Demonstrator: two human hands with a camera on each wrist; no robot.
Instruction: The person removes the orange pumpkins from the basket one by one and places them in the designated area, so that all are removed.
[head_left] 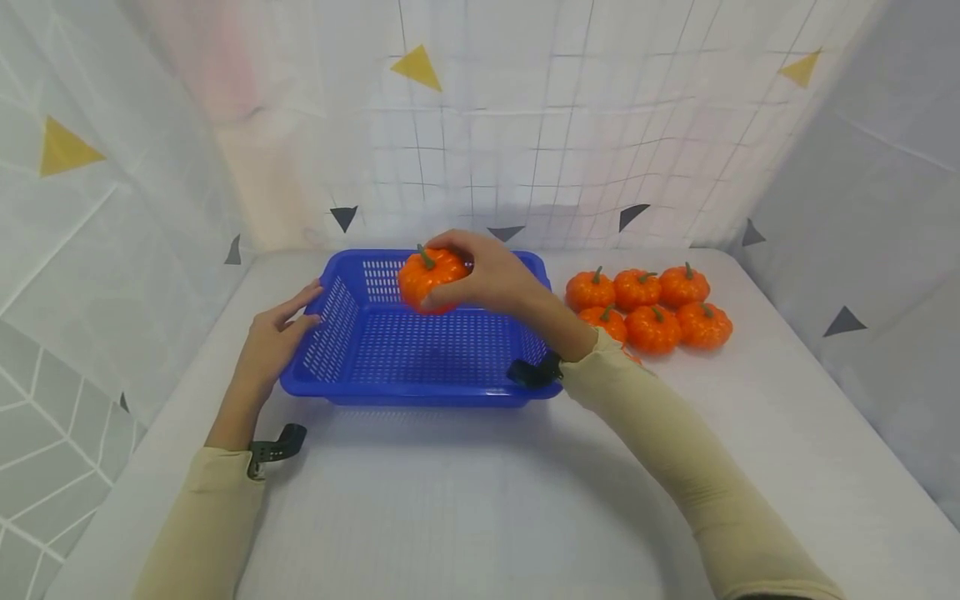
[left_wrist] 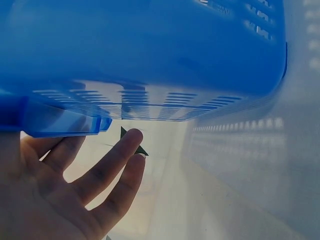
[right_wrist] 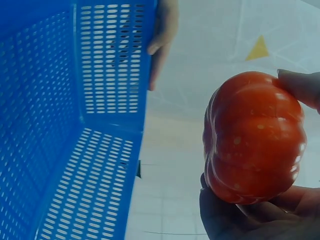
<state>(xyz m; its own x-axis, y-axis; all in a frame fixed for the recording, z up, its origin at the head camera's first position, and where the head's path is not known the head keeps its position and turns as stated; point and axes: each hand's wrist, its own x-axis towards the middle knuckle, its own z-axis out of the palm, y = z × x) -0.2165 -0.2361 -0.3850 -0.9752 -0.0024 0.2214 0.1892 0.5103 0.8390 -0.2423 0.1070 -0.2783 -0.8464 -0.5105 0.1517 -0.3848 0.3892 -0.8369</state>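
In the head view, a blue perforated plastic basket [head_left: 420, 390] stands on the white table. My right hand [head_left: 495, 273] holds a small orange pumpkin [head_left: 429, 279] with a green stem above the basket's interior. The right wrist view shows the pumpkin [right_wrist: 252, 137] between the thumb and the fingers. At the basket's left rim rests my left hand [head_left: 268, 337], its fingers fairly straight. Seen from the left wrist, the left hand [left_wrist: 75, 195] has its fingers spread beside the basket wall [left_wrist: 140, 45], some partly hidden by the rim.
Several more orange pumpkins [head_left: 654, 329] sit in rows to the right of the basket; my right forearm partly hides the nearest ones. A white patterned curtain [head_left: 487, 125] hangs behind the table [head_left: 420, 500], with grey and white sheets at both sides.
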